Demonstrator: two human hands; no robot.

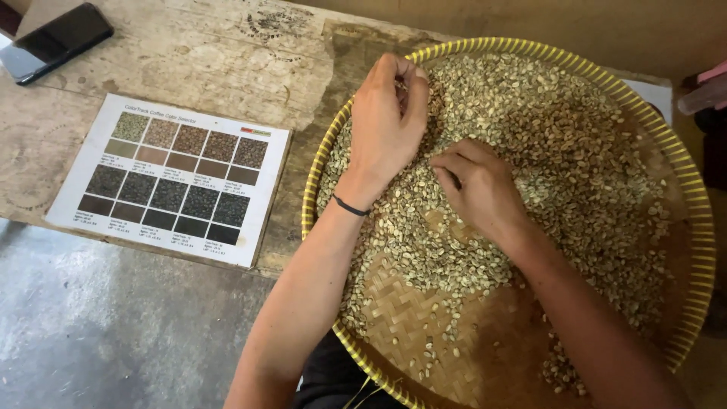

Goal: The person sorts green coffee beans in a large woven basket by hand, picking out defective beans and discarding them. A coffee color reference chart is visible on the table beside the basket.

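Both hands in big woven tray (pixel 685 170) w/ yellow rim, on wooden table (pixel 189 53). Left hand (pixel 388 121) knuckles up, wrist bent, fingertips pinched together on pale green beans (pixel 575 151) at far side. Right hand (pixel 478 185) lower, nr tray middle, fingers curled, tips pressing into beans. Forearms come in from near edge. Colour chart card (pixel 170 178) left of tray, dark phone (pixel 54 42) far left.

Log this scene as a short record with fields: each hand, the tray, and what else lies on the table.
left hand: fingertips pinched together over the beans, thin dark band at the wrist
right hand: fingers curled, resting on the beans
beans: pale green, heaped across the tray
tray: round woven basket, yellow rim, bare weave at the near side
table: worn wood
colour chart: printed sheet left of the tray
phone: dark, far left corner
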